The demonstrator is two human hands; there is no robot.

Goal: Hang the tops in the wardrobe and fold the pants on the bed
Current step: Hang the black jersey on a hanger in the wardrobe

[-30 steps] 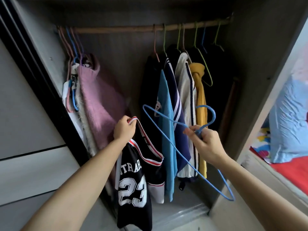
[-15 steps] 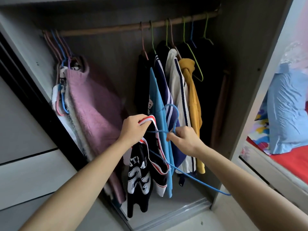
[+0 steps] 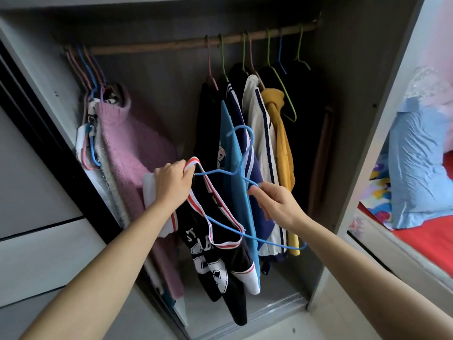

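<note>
In the centre of the frame, in front of an open wardrobe (image 3: 348, 69), the person's left hand (image 3: 172, 182) has its fingers curled tight round the red-and-white striped neckband of a black sports jersey (image 3: 215, 256). The jersey hangs crumpled below that hand. Its white block letters and numerals are folded over and cannot be read.

Just right of centre, the right hand (image 3: 277, 204) pinches one blue wire hanger (image 3: 220, 171) between thumb and fingers, just below the hanger's neck. The hanger's left tip sits at the neckband beside the left hand, and its hook points up, clear of the rail.

Across the top runs one wooden rail (image 3: 159, 47). On its right half seven wire hooks can be counted. Below them hang a black garment (image 3: 206, 123), a blue top (image 3: 231, 153), a navy top with white stripes (image 3: 236, 106), a white top with navy stripes (image 3: 257, 123) and a mustard hoodie (image 3: 279, 133). At upper left a bunch of hangers, too close together to count, holds a pink sweater (image 3: 127, 148) and paler clothes.

At the right edge is a bed (image 3: 429, 239) with a red sheet and one light blue pillow (image 3: 414, 173).
</note>
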